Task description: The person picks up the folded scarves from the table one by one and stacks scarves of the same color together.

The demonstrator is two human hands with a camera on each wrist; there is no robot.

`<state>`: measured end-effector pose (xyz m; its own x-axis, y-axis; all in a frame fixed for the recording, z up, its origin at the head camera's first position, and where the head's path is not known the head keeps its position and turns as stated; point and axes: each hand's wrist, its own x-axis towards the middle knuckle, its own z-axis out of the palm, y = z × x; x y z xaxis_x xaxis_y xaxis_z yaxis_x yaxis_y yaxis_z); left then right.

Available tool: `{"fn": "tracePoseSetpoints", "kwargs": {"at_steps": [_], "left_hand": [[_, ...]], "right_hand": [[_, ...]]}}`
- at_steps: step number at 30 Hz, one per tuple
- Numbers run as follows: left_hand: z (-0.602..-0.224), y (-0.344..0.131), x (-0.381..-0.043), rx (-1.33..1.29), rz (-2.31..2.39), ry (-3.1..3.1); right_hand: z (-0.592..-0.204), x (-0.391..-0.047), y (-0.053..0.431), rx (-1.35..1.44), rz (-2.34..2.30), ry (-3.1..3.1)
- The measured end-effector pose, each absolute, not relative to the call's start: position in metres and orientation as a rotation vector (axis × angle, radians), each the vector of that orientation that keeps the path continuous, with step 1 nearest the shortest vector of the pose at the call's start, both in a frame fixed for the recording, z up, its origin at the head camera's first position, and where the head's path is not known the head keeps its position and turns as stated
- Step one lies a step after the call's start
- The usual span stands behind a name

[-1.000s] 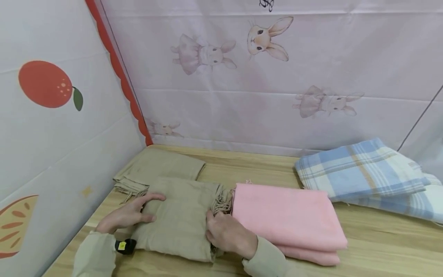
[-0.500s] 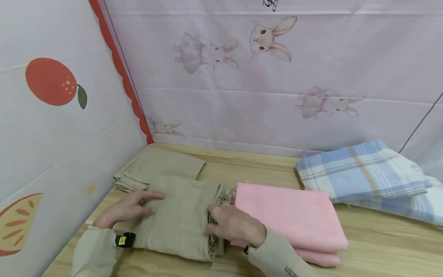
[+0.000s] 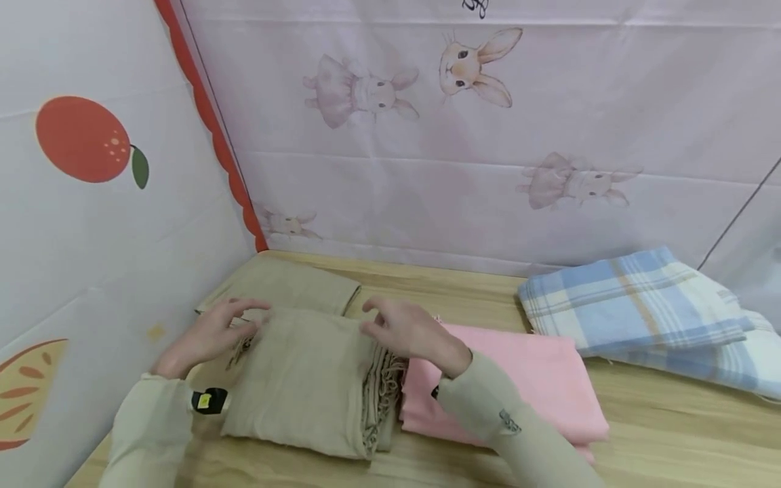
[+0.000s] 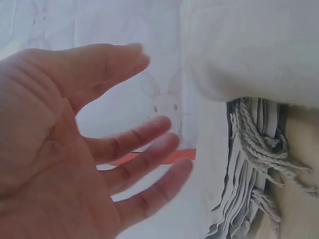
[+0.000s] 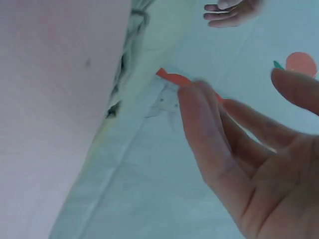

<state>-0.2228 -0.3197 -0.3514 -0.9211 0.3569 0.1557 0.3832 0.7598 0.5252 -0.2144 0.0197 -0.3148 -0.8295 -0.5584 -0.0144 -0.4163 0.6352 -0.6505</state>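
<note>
A folded beige scarf lies at the front, its fringe along the right side. My left hand is raised by its far left corner, fingers spread and slightly bent with nothing in them; the left wrist view shows this hand apart from the cloth. Over the far right corner hovers my right hand, fingers loosely bent and nothing between them, as the right wrist view of the hand also shows. Behind lies a second folded beige scarf, its braided tassels hanging out.
Right of the near beige scarf lies a folded pink scarf, partly under my right forearm. Two blue-and-white plaid cloths are stacked at the back right. Printed sheets wall off the wooden table at the back and left.
Both hands have left the sides of the near beige scarf and moved away from me, up to its far corners. The right hand has let go of the fringed edge.
</note>
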Motion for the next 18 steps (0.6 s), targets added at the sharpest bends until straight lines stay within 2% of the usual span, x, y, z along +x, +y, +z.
{"fn": "tracePoseSetpoints", "kwargs": {"at_steps": [10,18], "left_hand": [[-0.345,-0.326,-0.243,-0.586,-0.875,-2.843],[-0.345,-0.332,-0.259,-0.474,-0.929,-2.865]], "right_hand": [[-0.314,-0.249,0.009,-0.759,-1.156,2.608],[-0.317,-0.264,0.000,-0.606,-1.241,2.528]]}}
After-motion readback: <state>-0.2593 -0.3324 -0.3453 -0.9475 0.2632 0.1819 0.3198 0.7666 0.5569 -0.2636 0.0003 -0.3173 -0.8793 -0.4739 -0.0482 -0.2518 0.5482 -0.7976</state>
